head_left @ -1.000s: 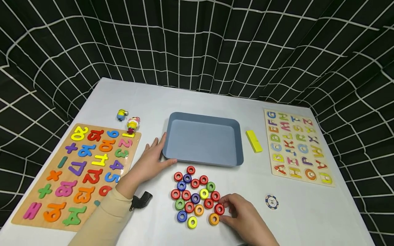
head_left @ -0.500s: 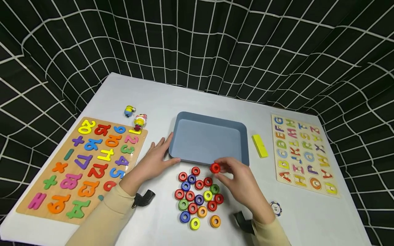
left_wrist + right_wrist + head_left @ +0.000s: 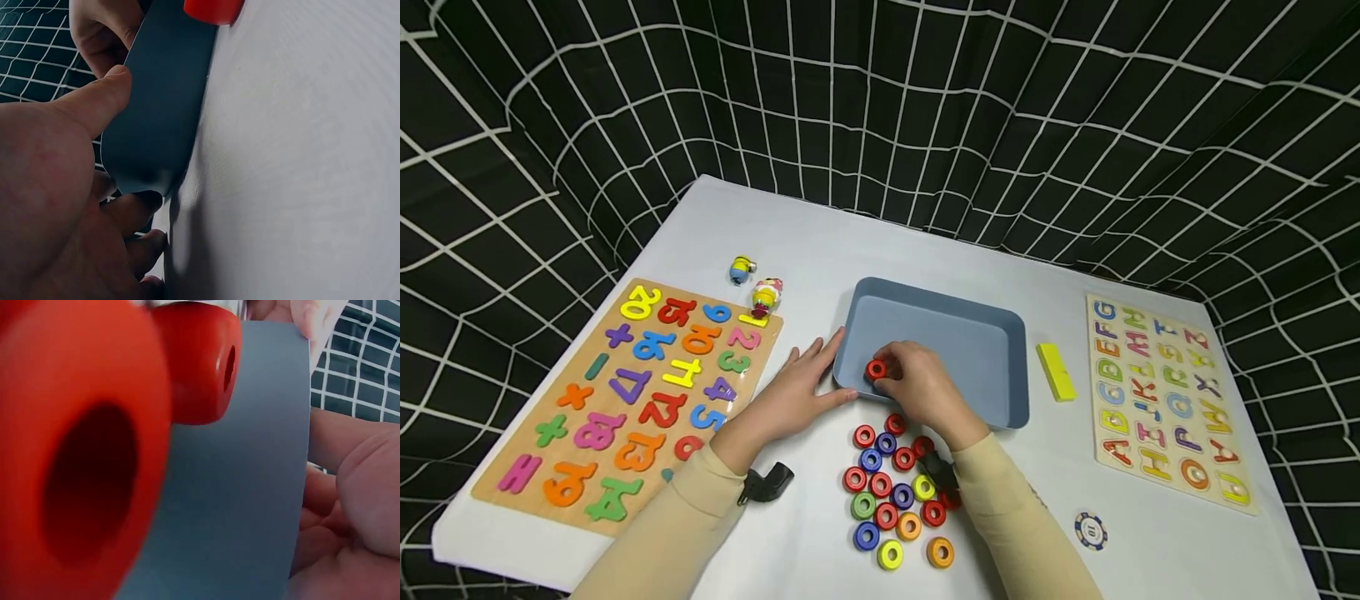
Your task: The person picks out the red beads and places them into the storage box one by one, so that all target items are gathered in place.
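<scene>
A grey-blue tray (image 3: 977,350) lies on the white table. My left hand (image 3: 797,398) rests at its near left corner, fingers spread along the left side and thumb at the front rim. In the left wrist view the fingertips meet the tray's outer wall (image 3: 165,94). My right hand (image 3: 919,385) pinches a red ring (image 3: 870,373) over the tray, inside that same corner. The tray wall hides this ring from the right wrist view, where two other red rings (image 3: 200,369) stand outside. Several more coloured rings, such as an orange ring (image 3: 931,552), lie in front, partly under my right forearm.
A number puzzle board (image 3: 591,398) lies at left, with two small figurines, a pink-hatted one (image 3: 767,293) and a blue-yellow one (image 3: 741,269), behind it. Right of the tray are a yellow block (image 3: 1056,372), a letter board (image 3: 1165,408) and a poker chip (image 3: 1091,530).
My right hand has picked a red ring from the right of the group and carried it up and left over the tray. The left hand keeps its place at the tray; the head view has shifted.
</scene>
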The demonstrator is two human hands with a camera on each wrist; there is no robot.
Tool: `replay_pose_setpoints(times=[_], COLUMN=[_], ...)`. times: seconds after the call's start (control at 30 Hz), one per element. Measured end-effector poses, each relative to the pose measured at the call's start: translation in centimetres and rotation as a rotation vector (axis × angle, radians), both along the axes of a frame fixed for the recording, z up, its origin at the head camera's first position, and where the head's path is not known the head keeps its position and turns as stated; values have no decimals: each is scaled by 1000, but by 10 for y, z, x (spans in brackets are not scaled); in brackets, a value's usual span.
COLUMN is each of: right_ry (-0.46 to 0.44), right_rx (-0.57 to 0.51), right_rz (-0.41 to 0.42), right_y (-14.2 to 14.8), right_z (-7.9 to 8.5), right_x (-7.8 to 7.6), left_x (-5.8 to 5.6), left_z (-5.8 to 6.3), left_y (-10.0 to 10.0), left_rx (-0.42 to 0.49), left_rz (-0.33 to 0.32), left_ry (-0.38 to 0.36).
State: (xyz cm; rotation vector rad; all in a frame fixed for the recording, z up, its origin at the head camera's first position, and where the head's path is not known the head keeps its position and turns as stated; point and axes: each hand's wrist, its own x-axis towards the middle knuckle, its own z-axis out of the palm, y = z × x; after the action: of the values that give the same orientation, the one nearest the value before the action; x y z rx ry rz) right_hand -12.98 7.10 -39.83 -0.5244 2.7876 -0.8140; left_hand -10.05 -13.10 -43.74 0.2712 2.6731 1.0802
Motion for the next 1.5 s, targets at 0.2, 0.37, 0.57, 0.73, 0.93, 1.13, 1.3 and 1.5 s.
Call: replay_pose_setpoints(times=[0.2,0.37,0.57,0.73,0.93,1.13,1.3,1.5], right_ry=[-41,14,30,-99,-145,-117,-72,-48], right_rx=[-49,-97,-105,-28,11,48,82,95], right_rz=[-50,-93,-171,-239,-312,-330,-319,-285], right_y=[16,40,73,88,93,90,84,87], right_z=[5,24,33,20,6,-3,-5,4], right_x=[8,24,61,94,122,134,133,126], left_x=[2,4,5,3,0,-5,-7,-5], left_z=[-4,-4,-4,-5,-2,0,1,1], left_y=[7,8,6,2,-3,-3,-5,-4], left_rx=[-19,-30,-25,-16,-19,-15,-12,-8], left_rz=[-18,-20,-13,-3,-11,-30,-34,-41], left_ry=[-20,-38,-52,-57,-59,-38,-27,-28])
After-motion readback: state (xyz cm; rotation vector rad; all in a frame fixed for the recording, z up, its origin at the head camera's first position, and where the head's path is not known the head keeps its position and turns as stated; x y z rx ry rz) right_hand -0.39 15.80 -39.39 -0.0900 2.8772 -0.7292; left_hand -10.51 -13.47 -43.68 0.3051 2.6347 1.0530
